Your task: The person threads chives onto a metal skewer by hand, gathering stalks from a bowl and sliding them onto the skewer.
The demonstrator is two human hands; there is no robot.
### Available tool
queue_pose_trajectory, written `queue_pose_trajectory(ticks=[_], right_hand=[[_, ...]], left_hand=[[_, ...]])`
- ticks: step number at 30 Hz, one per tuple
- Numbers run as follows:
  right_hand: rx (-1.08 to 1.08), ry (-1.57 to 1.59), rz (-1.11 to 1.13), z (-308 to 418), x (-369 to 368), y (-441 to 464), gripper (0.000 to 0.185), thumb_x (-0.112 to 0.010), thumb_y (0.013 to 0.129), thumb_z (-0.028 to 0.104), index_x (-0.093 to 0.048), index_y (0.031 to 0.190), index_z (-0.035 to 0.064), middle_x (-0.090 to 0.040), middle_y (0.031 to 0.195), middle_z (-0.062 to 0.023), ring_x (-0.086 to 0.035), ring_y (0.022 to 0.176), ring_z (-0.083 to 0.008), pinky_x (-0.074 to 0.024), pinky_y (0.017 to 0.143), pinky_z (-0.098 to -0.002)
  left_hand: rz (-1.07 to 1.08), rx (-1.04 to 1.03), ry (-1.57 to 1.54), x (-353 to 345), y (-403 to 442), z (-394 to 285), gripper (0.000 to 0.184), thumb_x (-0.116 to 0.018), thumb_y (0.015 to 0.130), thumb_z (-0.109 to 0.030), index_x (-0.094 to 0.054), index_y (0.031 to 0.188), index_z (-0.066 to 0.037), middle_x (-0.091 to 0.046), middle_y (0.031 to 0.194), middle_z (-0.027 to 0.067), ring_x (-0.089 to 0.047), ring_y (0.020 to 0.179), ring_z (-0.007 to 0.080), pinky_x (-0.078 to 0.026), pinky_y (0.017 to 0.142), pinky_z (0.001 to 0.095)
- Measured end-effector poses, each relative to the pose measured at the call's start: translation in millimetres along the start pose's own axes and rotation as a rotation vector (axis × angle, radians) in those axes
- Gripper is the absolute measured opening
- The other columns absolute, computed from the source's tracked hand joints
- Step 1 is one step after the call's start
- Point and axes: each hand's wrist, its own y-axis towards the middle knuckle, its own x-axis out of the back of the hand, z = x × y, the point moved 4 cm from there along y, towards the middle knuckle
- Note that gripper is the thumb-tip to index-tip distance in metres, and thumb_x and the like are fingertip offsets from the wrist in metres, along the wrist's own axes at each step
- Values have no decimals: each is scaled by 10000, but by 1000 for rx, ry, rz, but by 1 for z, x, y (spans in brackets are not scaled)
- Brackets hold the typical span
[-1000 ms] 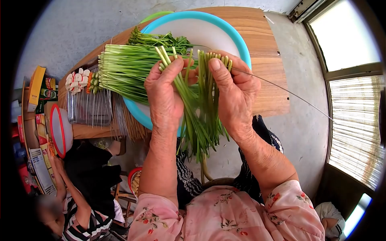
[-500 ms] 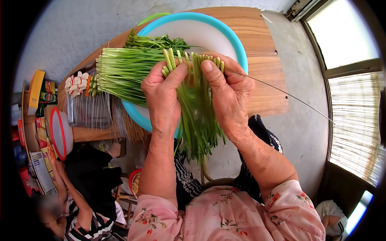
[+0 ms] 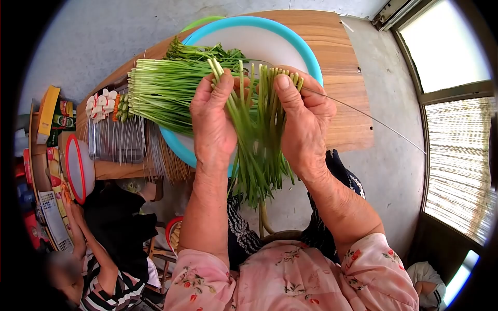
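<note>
My left hand point(image 3: 215, 116) pinches several pale-ended green stems point(image 3: 248, 135) between thumb and fingers, their leafy ends hanging down. Beside it, my right hand point(image 3: 306, 114) is closed on a row of green stems point(image 3: 270, 101) threaded side by side on a thin metal skewer point(image 3: 373, 120), which sticks out to the right. Behind both hands is a white basin with a blue rim point(image 3: 310, 54). A large bundle of long green stems point(image 3: 166, 85) lies across the basin's left side, with a darker leafy bunch point(image 3: 199, 52) above it.
Left on the wooden table point(image 3: 337, 62) are a metal tray point(image 3: 116, 142), skewered white pieces point(image 3: 101, 105) and a fan of bare skewers point(image 3: 165, 153). A red-rimmed basket point(image 3: 78, 168) hangs at its edge. Another person point(image 3: 106, 269) sits at the lower left, near shelves with boxes point(image 3: 47, 114).
My hands drew close together half a second ago and are now slightly farther apart again. The stems in my left hand have shifted a little, and both hands still hold their stems.
</note>
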Motion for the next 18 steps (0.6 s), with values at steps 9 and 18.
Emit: queue_pose_trajectory(ticks=[9, 18], right_hand=[[2, 15, 3, -1, 3, 3, 241, -603, 874, 193, -633, 989, -17, -641, 867, -45, -553, 802, -95, -455, 762, -240], [18, 15, 22, 0, 1, 2, 235, -613, 867, 173, -627, 990, -26, -640, 881, -47, -554, 810, -94, -454, 765, -237]], left_hand=[[-25, 117, -173, -4, -1, -2, 167, -542, 854, -103, -570, 1002, -31, -603, 838, 72, -558, 752, 154, -471, 681, 271], [-37, -17, -75, -4, 0, -3, 194, -561, 812, 20, -555, 1005, 9, -614, 868, 79, -577, 749, 146, -484, 687, 263]])
